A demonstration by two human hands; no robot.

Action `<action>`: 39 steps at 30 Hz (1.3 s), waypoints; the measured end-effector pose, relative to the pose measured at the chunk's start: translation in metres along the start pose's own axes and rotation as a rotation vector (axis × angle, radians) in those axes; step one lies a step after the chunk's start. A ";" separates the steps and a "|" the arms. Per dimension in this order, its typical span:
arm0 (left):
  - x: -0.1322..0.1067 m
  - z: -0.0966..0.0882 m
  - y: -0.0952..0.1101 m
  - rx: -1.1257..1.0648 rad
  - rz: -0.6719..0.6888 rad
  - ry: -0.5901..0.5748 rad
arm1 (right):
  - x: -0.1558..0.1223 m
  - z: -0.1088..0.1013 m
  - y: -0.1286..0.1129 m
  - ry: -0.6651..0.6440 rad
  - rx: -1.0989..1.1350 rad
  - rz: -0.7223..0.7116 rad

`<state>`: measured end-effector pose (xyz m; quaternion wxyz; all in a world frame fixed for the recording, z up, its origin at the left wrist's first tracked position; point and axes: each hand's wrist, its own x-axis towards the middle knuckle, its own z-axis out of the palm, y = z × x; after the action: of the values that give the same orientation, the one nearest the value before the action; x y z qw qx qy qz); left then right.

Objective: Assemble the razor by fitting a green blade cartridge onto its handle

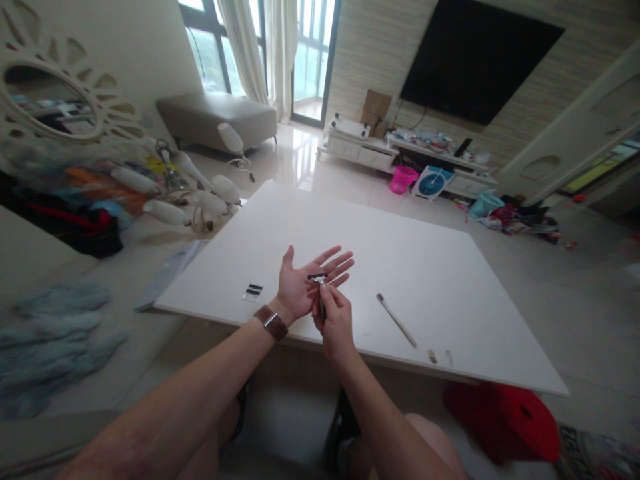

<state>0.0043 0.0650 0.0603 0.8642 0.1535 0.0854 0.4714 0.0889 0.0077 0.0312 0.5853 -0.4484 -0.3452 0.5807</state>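
Note:
My left hand (305, 283) is held palm up over the near part of the white table (450, 267), fingers spread; a brown watch is on its wrist. My right hand (334, 320) is closed round the dark handle of a razor (318, 280), whose metal head rests against my left palm. A thin pale stick (396, 320) lies on the table to the right of my hands. A small clear packet with black strips (253, 291) lies to the left.
Two tiny pieces (433, 357) sit near the table's front edge. A red stool (505, 417) stands at the lower right. White bowling pins and clutter (175, 193) lie on the floor to the left. A grey sofa, pink basket and TV cabinet stand beyond.

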 end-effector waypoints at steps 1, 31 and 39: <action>0.000 0.000 0.000 0.003 0.000 0.007 | 0.000 0.000 0.000 -0.002 -0.002 0.001; 0.000 -0.005 0.005 0.130 -0.033 0.126 | 0.004 -0.004 0.008 -0.084 -0.116 -0.052; 0.001 -0.008 0.004 0.092 -0.020 0.169 | 0.005 -0.004 0.004 -0.095 -0.084 -0.021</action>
<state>-0.0006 0.0690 0.0539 0.8507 0.1518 0.1812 0.4694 0.0915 0.0117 0.0259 0.5550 -0.4406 -0.4016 0.5801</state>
